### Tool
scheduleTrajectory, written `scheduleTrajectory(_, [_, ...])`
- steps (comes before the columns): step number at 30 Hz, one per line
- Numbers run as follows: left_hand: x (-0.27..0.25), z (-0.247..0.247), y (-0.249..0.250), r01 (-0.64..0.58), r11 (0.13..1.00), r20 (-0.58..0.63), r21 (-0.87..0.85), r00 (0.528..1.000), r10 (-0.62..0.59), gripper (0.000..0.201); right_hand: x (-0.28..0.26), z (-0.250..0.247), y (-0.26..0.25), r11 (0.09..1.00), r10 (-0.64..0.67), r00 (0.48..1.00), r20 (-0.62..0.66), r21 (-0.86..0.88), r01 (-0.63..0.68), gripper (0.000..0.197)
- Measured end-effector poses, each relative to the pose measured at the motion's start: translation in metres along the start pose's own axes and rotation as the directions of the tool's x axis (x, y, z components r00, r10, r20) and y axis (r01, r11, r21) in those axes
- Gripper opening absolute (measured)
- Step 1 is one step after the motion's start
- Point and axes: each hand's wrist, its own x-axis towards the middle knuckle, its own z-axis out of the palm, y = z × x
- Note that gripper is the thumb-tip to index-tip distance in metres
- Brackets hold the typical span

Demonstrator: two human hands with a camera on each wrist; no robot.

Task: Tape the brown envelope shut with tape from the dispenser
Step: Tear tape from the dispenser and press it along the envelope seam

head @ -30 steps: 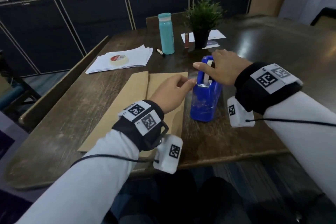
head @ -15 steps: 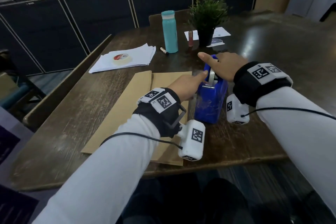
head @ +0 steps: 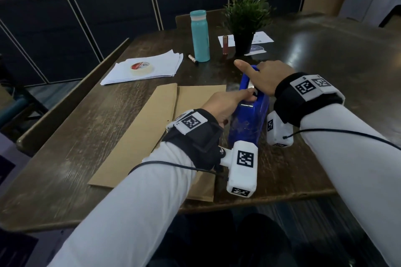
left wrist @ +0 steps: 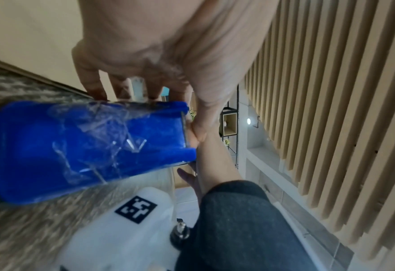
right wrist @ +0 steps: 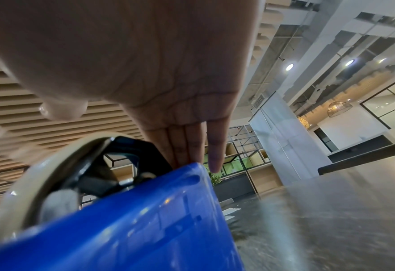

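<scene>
The brown envelope (head: pixel 149 134) lies flat on the dark wooden table (head: pixel 325 136), partly under my left forearm. Just right of it stands the blue tape dispenser (head: pixel 247 128), smeared with clear tape scraps in the left wrist view (left wrist: pixel 75 146). My right hand (head: pixel 267 78) presses down on the dispenser's top with straight fingers (right wrist: pixel 192 144), thumb pointing out to the left. The tape roll (right wrist: pixel 24 183) shows under that palm. My left hand (head: pixel 227 104) reaches over with extended fingers (left wrist: pixel 122 88) onto the cutter end. Whether any tape is between them is hidden.
Behind the dispenser stand a teal bottle (head: pixel 200 36) and a potted plant (head: pixel 245 19), with a marker (head: pixel 193 58) and a small red tube (head: pixel 225 44) between. A roll of masking tape (head: pixel 141 67) sits on white papers (head: pixel 165 65) at the back left. A wooden bench (head: pixel 71 102) runs along the table's left side.
My left hand moved right from the envelope's edge onto the dispenser's cutter end. The right hand stayed on top, and its thumb lifted off the tape and points outward.
</scene>
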Motion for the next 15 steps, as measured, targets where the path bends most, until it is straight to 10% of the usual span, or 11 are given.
scheduleTrajectory(15, [-0.017,-0.007,0.0,-0.071,0.997,0.022,0.042,0.997,0.07,0.018,0.003,-0.002,0.002,1.0,0.025,1.0,0.014,0.0,-0.025,0.09])
